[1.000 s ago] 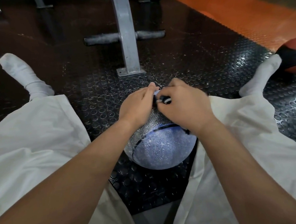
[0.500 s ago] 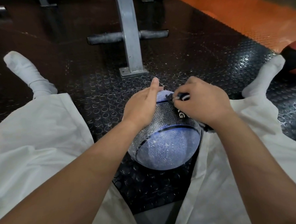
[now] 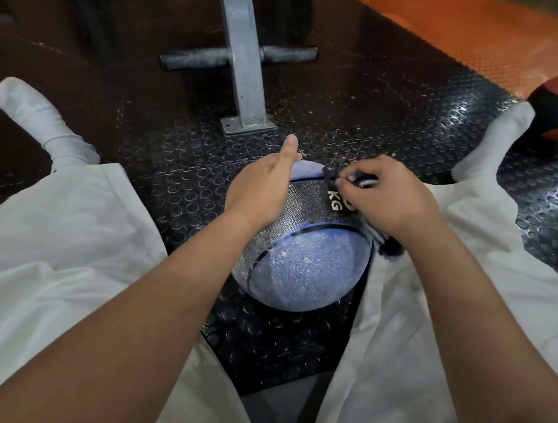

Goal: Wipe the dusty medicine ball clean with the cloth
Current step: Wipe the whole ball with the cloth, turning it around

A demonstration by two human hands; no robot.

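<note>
left hand [image 3: 261, 185] – flat on medicine ball [image 3: 306, 267] | right hand [image 3: 389, 196] – pinching cloth [image 3: 382, 241] against ball

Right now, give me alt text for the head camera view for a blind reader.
A seated person's left hand rests flat on a dusty blue and black ball between their legs, while the right hand grips a dark cloth against its right side.

The medicine ball [image 3: 304, 270] sits on the mat [image 3: 382, 124] between the legs [image 3: 67, 240], a post [image 3: 242, 60] behind it.
</note>
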